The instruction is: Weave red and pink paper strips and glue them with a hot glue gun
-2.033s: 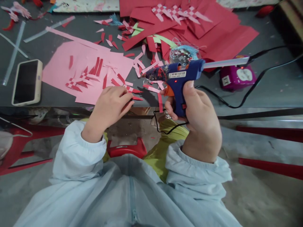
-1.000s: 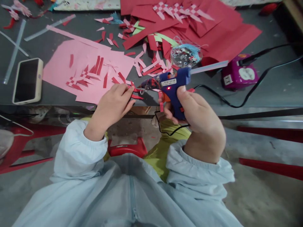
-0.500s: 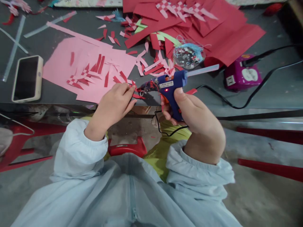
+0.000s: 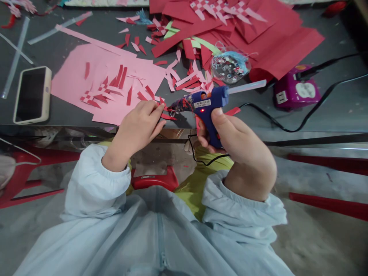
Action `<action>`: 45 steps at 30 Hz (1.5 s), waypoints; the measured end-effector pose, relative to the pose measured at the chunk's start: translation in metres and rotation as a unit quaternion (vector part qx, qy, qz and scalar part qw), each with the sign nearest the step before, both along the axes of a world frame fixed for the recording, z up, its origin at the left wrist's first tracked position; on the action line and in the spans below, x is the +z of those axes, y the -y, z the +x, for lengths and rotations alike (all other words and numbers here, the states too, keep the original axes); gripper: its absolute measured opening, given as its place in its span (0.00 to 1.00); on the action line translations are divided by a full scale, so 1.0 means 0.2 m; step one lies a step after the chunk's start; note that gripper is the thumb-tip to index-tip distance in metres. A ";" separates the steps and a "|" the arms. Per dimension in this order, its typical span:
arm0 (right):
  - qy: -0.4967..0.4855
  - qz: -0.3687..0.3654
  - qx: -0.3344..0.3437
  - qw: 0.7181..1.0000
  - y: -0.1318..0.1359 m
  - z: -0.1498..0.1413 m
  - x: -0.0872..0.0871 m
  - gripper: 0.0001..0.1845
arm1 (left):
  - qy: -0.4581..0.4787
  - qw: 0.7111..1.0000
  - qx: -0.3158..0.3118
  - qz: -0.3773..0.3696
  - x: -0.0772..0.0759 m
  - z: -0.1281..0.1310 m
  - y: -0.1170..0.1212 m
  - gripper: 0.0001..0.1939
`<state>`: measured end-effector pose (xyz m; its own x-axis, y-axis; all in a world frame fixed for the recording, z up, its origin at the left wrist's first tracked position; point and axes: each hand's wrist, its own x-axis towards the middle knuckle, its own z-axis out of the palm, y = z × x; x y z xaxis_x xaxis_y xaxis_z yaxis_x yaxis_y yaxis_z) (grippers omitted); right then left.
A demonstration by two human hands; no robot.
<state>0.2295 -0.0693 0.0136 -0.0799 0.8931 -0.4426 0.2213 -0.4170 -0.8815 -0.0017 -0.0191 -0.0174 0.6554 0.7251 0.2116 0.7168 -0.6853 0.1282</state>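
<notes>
In the head view, my right hand [image 4: 234, 132] is wrapped round the handle of a blue hot glue gun [image 4: 211, 101], its small red light lit. A clear glue stick [image 4: 247, 86] sticks out of its back end. The nozzle points left, right up to the fingertips of my left hand [image 4: 139, 124]. Those fingers are closed on a small red and pink paper piece [image 4: 168, 117] at the table's front edge; most of it is hidden under them. Beneath and beyond the left hand lie pink sheets [image 4: 74, 73] bearing red strips and a checkered woven paper shape [image 4: 89, 96].
A phone [image 4: 33, 95] lies at left, near loose glue sticks [image 4: 16, 57]. Paper scraps and red sheets [image 4: 284, 50] cover the back. A round clear box of beads [image 4: 230, 71] stands behind the gun. At right, a purple power socket [image 4: 296, 90] has black cords trailing from it.
Very little differs. My right hand and the glue gun sit a touch further right, while the nozzle stays at the left fingertips. My left hand keeps its place.
</notes>
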 end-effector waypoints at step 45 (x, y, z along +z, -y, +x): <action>0.013 -0.023 -0.012 1.000 0.04 0.04 0.05 0.29 | -0.008 1.000 0.016 -0.016 0.01 0.01 0.01 0.22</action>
<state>0.2371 -0.0767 0.0243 -0.0462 0.8737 -0.4843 0.2339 -0.4619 -0.8555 -0.0006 -0.0209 -0.0150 0.6352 0.7517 0.1777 0.7401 -0.6581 0.1386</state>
